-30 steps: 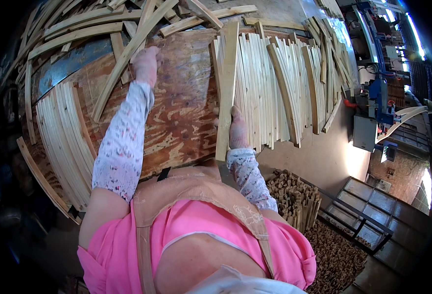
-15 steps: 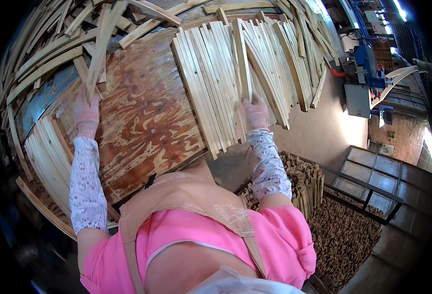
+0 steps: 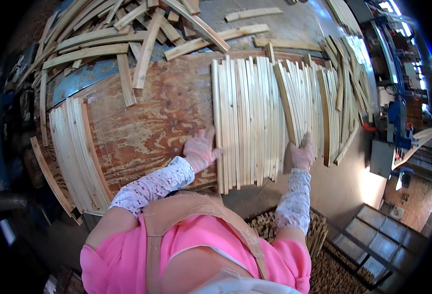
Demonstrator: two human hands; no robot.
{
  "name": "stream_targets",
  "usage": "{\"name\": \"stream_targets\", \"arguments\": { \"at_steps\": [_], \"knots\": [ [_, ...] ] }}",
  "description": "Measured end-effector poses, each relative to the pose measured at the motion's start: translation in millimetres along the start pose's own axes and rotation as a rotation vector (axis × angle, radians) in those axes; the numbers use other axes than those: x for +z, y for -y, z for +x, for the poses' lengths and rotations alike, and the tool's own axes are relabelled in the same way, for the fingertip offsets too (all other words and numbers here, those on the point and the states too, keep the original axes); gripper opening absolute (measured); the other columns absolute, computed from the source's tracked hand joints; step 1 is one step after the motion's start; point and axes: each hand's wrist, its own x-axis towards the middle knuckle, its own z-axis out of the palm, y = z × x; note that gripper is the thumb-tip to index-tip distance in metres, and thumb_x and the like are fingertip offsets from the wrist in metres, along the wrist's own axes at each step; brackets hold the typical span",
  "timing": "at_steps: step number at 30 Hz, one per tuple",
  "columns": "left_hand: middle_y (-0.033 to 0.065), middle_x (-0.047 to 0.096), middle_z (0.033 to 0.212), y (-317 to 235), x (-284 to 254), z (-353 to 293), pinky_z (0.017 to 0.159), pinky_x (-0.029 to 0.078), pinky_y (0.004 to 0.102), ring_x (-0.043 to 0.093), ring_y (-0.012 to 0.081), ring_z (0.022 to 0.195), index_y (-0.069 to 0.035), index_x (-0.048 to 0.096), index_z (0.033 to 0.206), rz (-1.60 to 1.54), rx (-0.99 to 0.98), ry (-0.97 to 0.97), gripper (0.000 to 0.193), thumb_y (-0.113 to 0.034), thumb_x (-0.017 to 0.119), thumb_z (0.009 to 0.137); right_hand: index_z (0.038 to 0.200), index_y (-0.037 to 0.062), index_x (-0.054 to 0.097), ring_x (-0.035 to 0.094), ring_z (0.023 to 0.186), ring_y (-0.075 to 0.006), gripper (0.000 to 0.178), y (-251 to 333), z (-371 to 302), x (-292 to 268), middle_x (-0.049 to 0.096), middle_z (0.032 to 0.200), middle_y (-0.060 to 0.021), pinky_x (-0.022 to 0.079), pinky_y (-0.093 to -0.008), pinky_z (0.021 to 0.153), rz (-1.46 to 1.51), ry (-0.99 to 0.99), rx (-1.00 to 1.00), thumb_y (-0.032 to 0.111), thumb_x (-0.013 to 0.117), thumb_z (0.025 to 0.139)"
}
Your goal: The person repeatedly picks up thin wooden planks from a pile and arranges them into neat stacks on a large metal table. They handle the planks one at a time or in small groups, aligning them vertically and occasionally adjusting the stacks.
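A row of pale wooden slats (image 3: 248, 122) lies side by side on the worn plywood board (image 3: 142, 122). Over the board at the row's left edge is my gloved left hand (image 3: 201, 149), its fingers spread, holding nothing. My gloved right hand (image 3: 302, 154) rests by the near ends of the slats on the right, fingers stretched out and thumb apart; I see nothing gripped in it. Just beyond it, a slat (image 3: 285, 105) lies slanted across its neighbours. Another slat (image 3: 327, 117) stands out farther right.
Loose slats (image 3: 113, 39) lie crisscrossed in a heap at the far left. A smaller row of slats (image 3: 76, 147) sits on the board's left end. Bundled wood pieces (image 3: 319, 230) stand below my right arm. Blue machinery (image 3: 397, 117) is at the far right.
My left hand has let go of a slat at the heap and moved right to the row. The slat in my right hand has been released. The view has shifted left.
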Motion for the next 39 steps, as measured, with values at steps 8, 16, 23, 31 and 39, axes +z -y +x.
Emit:
{"name": "stream_targets", "arguments": {
  "at_steps": [8, 16, 23, 31, 39],
  "knots": [
    [0.0228, 0.064, 0.123, 28.9, -58.2, 140.5, 0.099, 0.052, 0.0486, 0.065, 0.0398, 0.116, 0.001, 0.062, 0.13, -0.232, 0.102, -0.275, 0.063, -0.055, 0.063, 0.1, 0.162, 0.0109, 0.049, 0.057, 0.136, -0.0421, 0.088, 14.2, -8.7, 7.5, 0.057, 0.152, -0.0251, 0.044, -0.0499, 0.117, -0.121, -0.213, -0.054, 0.025, 0.084, 0.083],
    [0.0259, 0.074, 0.116, 92.4, -159.4, 397.6, 0.084, 0.059, 0.0419, 0.074, 0.0344, 0.097, 0.01, 0.064, 0.131, -1.292, -0.536, -0.807, 0.062, -0.027, 0.084, 0.085, 0.148, 0.0038, 0.062, 0.063, 0.124, -0.0318, 0.058, 121.9, -0.7, 30.4, 0.067, 0.132, -0.0179, 0.056, -0.0415, 0.106, 0.462, -0.294, -0.398, 0.004, 0.078, 0.092],
    [0.0006, 0.066, 0.074, 19.9, -172.6, 224.9, 0.045, 0.041, 0.0243, 0.055, 0.0077, 0.051, -0.004, 0.068, 0.099, -1.32, -0.141, -0.123, 0.016, -0.02, 0.068, 0.097, 0.158, -0.0045, 0.047, 0.067, 0.123, -0.0225, 0.058, 284.1, 21.6, 31.2, 0.068, 0.138, -0.0164, 0.053, -0.0344, 0.106, 1.091, 0.288, -0.201, 0.008, 0.064, 0.104],
    [0.0186, 0.069, 0.132, 116.4, -142.2, 179.6, 0.102, 0.054, 0.05, 0.066, 0.0407, 0.12, -0.009, 0.064, 0.136, 0.039, 0.266, -0.462, 0.045, -0.038, 0.063, 0.102, 0.135, -0.0044, 0.067, 0.07, 0.101, -0.0196, 0.045, 344.9, -34.5, 62.4, 0.076, 0.114, -0.0112, 0.056, -0.0327, 0.091, 1.034, 0.491, -0.039, 0.023, 0.073, 0.1],
    [0.0161, 0.072, 0.125, 128.5, -203.3, 248.1, 0.095, 0.058, 0.0491, 0.072, 0.036, 0.107, -0.009, 0.063, 0.137, 0.311, -0.034, -0.122, 0.05, -0.044, 0.061, 0.102, 0.134, 0.0107, 0.067, 0.056, 0.13, -0.0377, 0.058, 271.0, -161.4, 105.7, 0.062, 0.137, -0.0145, 0.045, -0.0556, 0.111, 0.14, -0.17, -0.427, 0.018, 0.083, 0.079]
  ]
}}
